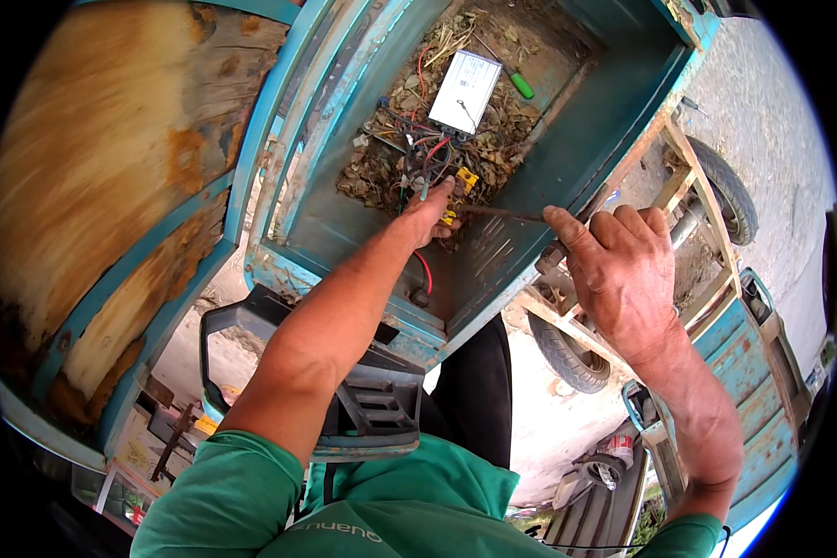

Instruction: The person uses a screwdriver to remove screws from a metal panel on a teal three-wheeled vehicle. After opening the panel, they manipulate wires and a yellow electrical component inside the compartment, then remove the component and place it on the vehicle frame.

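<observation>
My left hand [428, 212] reaches into a teal metal box [344, 209], its fingers closed around a small yellow part [467, 179] among a bundle of wires [426, 153]. Part of that yellow piece is covered by the fingers. Over the box's right edge, my right hand [620, 265] is closed on a long thin dark metal tool [502, 214]. The tool's tip points at the yellow part; whether it touches cannot be made out. Its handle is mostly hidden in the fist. A silver controller box [466, 91] lies beyond the wires and connects to them.
A green-handled screwdriver [522, 86] rests among dry leaves [511, 130] on the box floor. A raised seat base [112, 186] stands at left, a black plastic frame [367, 400] in front. To the right are a metal frame with wheels [572, 358] and a teal panel [749, 372].
</observation>
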`<state>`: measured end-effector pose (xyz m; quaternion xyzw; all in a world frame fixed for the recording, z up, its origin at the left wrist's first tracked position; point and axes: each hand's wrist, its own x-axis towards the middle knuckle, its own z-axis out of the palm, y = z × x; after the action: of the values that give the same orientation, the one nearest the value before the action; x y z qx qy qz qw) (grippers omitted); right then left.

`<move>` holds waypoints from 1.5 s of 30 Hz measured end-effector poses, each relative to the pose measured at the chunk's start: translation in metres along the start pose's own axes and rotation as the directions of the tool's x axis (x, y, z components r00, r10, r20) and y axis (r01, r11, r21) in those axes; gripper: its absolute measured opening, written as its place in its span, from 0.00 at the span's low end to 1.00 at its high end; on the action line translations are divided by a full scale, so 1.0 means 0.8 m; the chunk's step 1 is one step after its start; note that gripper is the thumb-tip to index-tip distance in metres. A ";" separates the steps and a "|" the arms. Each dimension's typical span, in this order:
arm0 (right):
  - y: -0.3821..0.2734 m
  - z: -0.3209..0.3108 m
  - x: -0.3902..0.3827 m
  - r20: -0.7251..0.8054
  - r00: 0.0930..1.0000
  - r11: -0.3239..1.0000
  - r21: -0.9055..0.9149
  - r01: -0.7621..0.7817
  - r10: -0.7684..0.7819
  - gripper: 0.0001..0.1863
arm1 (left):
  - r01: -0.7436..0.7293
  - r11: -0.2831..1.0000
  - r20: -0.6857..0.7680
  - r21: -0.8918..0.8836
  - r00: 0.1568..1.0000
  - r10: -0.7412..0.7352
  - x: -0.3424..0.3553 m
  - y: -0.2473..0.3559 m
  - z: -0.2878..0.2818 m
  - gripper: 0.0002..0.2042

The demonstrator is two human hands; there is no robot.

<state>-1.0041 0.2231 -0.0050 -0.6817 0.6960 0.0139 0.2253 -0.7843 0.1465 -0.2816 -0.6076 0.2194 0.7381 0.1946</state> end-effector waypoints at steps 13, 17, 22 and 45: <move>-0.002 0.013 -0.009 -0.117 0.993 0.881 0.473 0.031 0.028 0.25 | -0.038 0.999 -0.020 0.002 0.999 0.038 -0.001 -0.005 0.002 0.27; 0.007 0.010 0.001 -0.081 0.996 0.889 0.452 0.080 -0.048 0.26 | -0.021 1.000 -0.028 -0.007 0.999 0.021 0.001 -0.006 0.000 0.27; 0.010 0.004 0.008 -0.161 0.970 0.968 0.142 0.208 -0.185 0.17 | -0.031 0.999 -0.062 0.022 0.998 0.032 -0.013 0.002 0.010 0.28; 0.012 0.020 0.012 -0.219 0.923 0.882 0.289 0.371 -0.317 0.14 | -0.007 1.000 -0.032 0.008 0.999 0.007 -0.002 -0.001 0.005 0.24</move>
<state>-1.0080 0.2196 -0.0253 -0.7469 0.5723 -0.1977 0.2749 -0.7868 0.1490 -0.2798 -0.6179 0.2274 0.7281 0.1907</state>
